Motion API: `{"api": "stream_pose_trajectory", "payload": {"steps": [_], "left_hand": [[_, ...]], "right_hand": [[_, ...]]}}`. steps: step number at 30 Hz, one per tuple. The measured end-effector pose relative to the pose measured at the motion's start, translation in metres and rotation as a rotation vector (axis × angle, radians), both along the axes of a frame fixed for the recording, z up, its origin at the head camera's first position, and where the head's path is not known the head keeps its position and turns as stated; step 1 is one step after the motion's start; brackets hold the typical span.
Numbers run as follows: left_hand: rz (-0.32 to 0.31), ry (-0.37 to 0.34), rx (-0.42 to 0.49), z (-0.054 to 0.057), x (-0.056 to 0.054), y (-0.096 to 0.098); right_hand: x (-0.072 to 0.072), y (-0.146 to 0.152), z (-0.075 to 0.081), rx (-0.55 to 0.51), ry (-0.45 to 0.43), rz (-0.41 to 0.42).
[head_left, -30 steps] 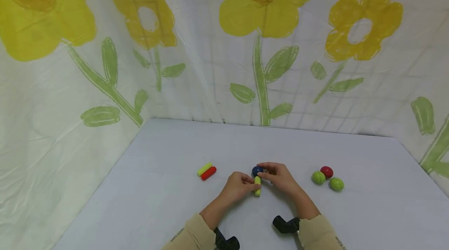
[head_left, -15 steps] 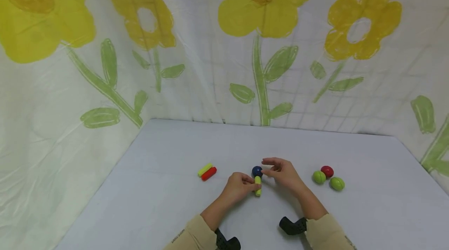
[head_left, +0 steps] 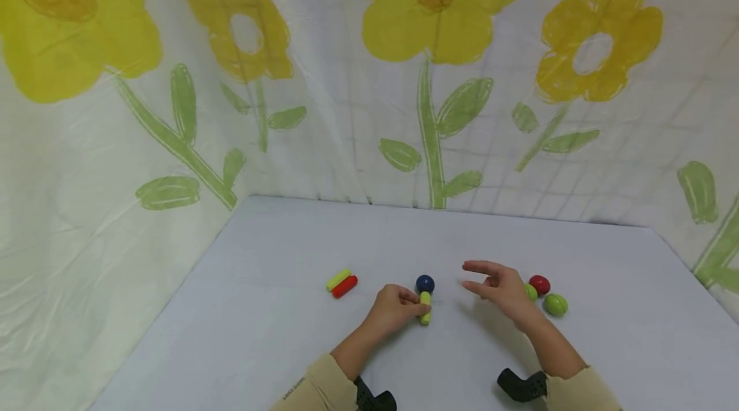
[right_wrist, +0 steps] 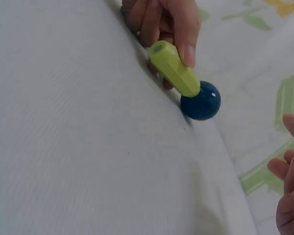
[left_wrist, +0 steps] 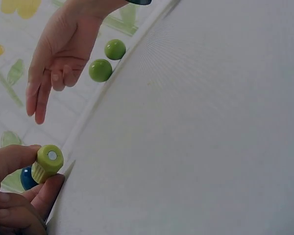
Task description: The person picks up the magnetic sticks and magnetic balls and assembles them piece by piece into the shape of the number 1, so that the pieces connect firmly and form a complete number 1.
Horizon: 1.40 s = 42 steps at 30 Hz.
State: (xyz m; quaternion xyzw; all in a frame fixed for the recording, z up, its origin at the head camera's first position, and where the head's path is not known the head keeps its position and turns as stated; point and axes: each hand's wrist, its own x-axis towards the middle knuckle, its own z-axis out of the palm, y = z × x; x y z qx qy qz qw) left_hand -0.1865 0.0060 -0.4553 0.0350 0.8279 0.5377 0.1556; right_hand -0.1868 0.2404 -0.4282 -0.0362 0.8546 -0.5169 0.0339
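My left hand (head_left: 392, 308) pinches a yellow-green ridged rod (head_left: 425, 318) between thumb and fingers, low over the white table. A blue ball (head_left: 424, 283) touches the rod's far end, as the right wrist view also shows with the rod (right_wrist: 172, 68) meeting the ball (right_wrist: 201, 101). A small silver disc shows in the rod's near end (left_wrist: 52, 155) in the left wrist view. To the right, my right hand (head_left: 501, 286) hovers with thumb and fingers spread apart and nothing between them. It partly covers one green ball (head_left: 531, 293).
Right of my right hand lie a red ball (head_left: 539, 285) and a second green ball (head_left: 556, 305). On the left, a yellow-green rod (head_left: 338, 279) and a red rod (head_left: 345, 286) lie side by side. A flower-printed curtain (head_left: 346, 109) hangs behind the table (head_left: 277, 347).
My right hand has let go of the blue ball and moved right, towards the green and red balls. The left hand, rod and blue ball stay in place.
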Motion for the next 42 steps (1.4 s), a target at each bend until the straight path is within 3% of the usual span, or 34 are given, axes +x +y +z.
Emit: {"api": "stream_pose_trajectory", "payload": {"steps": [10,18,26,33,42], "left_hand": [[0.004,0.002,-0.006,0.000,0.000,0.002],[0.006,0.006,-0.012,0.000,0.001,0.001],[0.011,0.003,-0.007,0.000,0.001,0.000],[0.013,0.012,-0.013,-0.001,0.001,0.000],[0.005,0.015,-0.016,-0.001,0.002,0.001]], "right_hand": [[0.022,0.033,0.013,0.065,0.036,-0.065],[0.035,0.058,0.014,0.123,0.062,-0.119],[0.048,0.082,0.019,0.143,0.033,-0.197],[0.055,0.098,0.013,0.193,0.025,-0.236],[0.054,0.114,-0.003,0.176,-0.056,-0.302]]}}
